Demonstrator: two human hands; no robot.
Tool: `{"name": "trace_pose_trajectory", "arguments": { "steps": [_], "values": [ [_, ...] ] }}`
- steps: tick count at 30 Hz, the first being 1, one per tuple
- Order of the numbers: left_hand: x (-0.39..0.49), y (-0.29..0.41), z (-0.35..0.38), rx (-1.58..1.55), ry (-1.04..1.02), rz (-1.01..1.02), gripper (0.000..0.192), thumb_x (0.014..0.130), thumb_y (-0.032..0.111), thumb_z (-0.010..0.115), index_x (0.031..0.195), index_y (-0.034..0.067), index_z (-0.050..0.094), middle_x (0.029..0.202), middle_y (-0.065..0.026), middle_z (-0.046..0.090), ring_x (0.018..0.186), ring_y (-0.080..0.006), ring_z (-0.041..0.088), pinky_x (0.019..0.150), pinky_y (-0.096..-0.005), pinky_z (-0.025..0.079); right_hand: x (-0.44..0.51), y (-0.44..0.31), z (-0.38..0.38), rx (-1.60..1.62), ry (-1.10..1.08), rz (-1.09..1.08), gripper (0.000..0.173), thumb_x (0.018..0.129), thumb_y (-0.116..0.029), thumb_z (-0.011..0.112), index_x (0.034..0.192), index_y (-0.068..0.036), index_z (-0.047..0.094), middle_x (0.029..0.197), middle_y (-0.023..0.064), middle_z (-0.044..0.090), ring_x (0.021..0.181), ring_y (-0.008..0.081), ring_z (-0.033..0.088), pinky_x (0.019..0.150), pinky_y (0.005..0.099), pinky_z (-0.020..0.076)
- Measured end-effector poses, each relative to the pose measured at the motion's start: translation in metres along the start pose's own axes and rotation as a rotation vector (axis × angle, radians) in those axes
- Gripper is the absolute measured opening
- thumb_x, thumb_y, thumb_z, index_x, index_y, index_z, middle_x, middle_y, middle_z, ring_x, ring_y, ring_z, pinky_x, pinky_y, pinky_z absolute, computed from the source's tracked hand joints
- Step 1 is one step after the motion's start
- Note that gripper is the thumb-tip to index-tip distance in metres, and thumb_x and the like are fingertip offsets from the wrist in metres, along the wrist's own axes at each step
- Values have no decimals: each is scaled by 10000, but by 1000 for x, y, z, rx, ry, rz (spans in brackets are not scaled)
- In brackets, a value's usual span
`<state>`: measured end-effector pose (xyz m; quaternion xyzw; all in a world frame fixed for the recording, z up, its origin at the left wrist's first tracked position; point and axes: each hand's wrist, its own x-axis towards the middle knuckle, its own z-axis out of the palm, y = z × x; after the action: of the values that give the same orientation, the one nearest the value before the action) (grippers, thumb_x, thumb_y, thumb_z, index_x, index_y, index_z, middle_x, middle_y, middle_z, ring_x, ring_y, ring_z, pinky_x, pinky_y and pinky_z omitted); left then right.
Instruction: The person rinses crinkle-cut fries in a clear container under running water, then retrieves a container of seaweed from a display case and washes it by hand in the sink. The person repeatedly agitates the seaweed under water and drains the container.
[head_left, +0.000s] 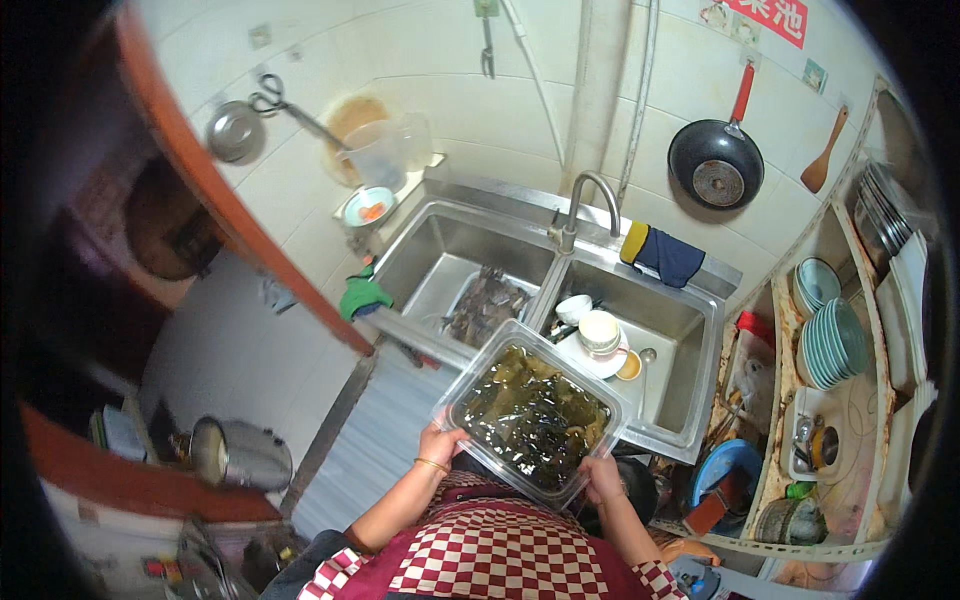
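My left hand (440, 448) grips the left rim of a clear plastic tub (562, 352), and my right hand (602, 480) grips its lower right side. Dark green, leafy food (534, 412), wet and shiny, lies in the tub. I hold the tub before my checkered apron, at the front edge of a double steel sink. Beyond it, the left basin (431, 281) holds a tray of dark, shredded-looking stuff (486, 304). White bowls (598, 330), a plate and a ladle (647, 355) lie in the right basin (679, 360).
A tap (592, 180) stands behind the sink, near a dark blue cloth (670, 257). A green cloth (364, 294) hangs at the left corner. On the right, a rack (784, 360) holds stacked bowls (832, 343). A metal pot (251, 455) stands on the left. A wok (716, 163) hangs on the wall.
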<state>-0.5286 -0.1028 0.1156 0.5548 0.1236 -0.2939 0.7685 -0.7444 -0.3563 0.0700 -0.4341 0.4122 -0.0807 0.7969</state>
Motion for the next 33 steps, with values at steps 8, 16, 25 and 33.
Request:
{"name": "trace_pose_trajectory", "arguments": {
  "steps": [8, 16, 25, 33],
  "values": [
    [229, 46, 3, 477, -326, -111, 657, 708, 30, 713, 1348, 105, 585, 802, -55, 683, 669, -147, 632, 608, -299, 532, 91, 62, 86, 453, 369, 114, 987, 654, 51, 503, 1545, -295, 255, 641, 61, 476, 527, 215, 520, 513, 385, 489],
    [365, 87, 18, 710, -918, -334, 645, 763, 37, 706, 1381, 82, 529, 1024, -11, 668, 862, -107, 612, 757, -295, 524, 102, 65, 166, 627, 529, 104, 1117, 578, 56, 528, 1569, -340, 197, 1458, 136, 425, 1152, 380, 543, 809, 511, 516],
    [508, 49, 111, 2151, -1325, 437, 597, 805, 152, 645, 1392, 157, 540, 1548, -107, 368, 1476, -373, 214, 1172, -590, 189, 103, 47, 188, 714, 584, 92, 1020, 632, 19, 488, 1551, -330, 217, 1439, 134, 465, 1259, 405, 496, 1012, 607, 423],
    [522, -55, 127, 2329, -1634, 777, 436, 948, 299, 518, 1381, 267, 555, 1571, -11, 338, 1509, -345, 106, 1142, -705, -6, 106, 50, 204, 756, 801, 159, 647, 865, -293, 634, 1457, -206, 387, 1385, 132, 474, 1270, 383, 449, 1064, 569, 381]
  ]
}}
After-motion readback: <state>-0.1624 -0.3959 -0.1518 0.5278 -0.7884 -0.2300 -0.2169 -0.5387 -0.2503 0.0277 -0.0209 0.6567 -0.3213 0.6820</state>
